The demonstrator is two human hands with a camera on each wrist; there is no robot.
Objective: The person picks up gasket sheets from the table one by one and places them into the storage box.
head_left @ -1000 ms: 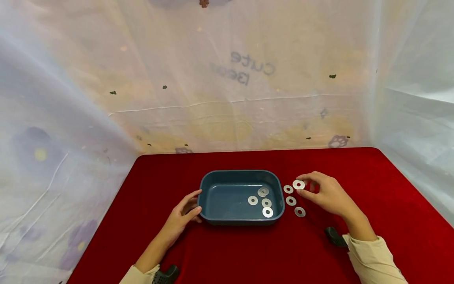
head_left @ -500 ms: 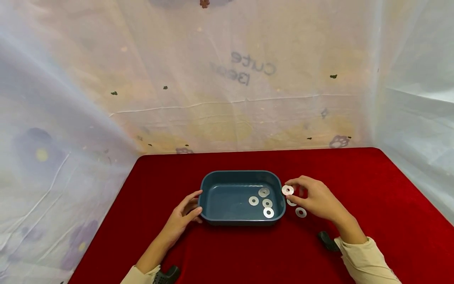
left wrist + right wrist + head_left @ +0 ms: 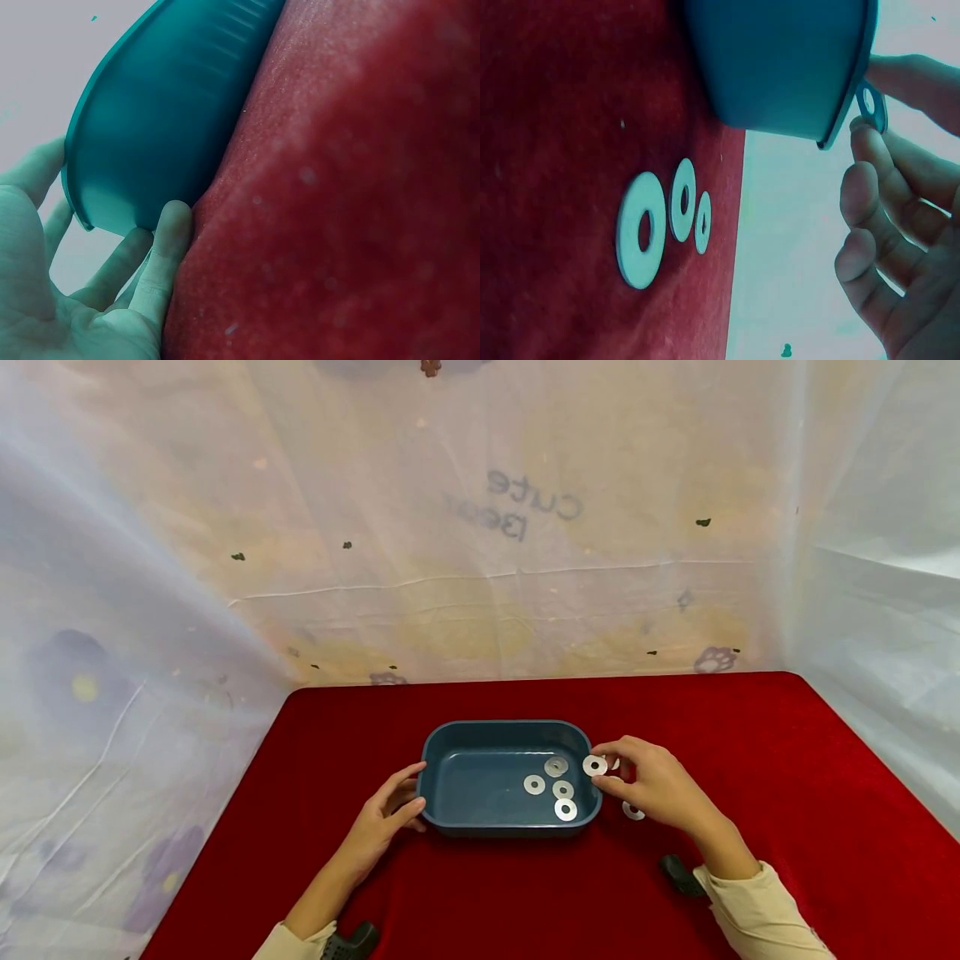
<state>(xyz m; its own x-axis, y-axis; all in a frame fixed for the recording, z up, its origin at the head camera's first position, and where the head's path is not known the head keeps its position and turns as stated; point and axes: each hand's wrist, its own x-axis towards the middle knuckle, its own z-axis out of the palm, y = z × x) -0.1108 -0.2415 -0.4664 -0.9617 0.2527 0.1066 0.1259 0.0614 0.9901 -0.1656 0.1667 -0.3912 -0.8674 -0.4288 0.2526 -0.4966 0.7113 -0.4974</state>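
Note:
A dark blue rectangular tray (image 3: 472, 789) with rounded corners holds several flat metal washers (image 3: 561, 817) toward its right end. My right hand (image 3: 663, 789) pinches another washer (image 3: 587, 767) between thumb and forefinger, over the tray's right rim. In the right wrist view this washer (image 3: 880, 114) overlaps the rim, its other fingers loosely bent below. My left hand (image 3: 378, 827) touches the tray's left end, fingers spread. In the left wrist view its fingertips (image 3: 176, 217) rest against the outer wall and the rim.
Three loose washers (image 3: 631, 251) lie on the red cloth (image 3: 510, 893) beside the tray's right end, partly hidden by the right hand in the head view. Printed pale sheets (image 3: 450, 610) hang behind the table and at both sides.
My right hand has carried its washer left, from above the cloth to the tray's right rim. The left hand and the tray have stayed in place.

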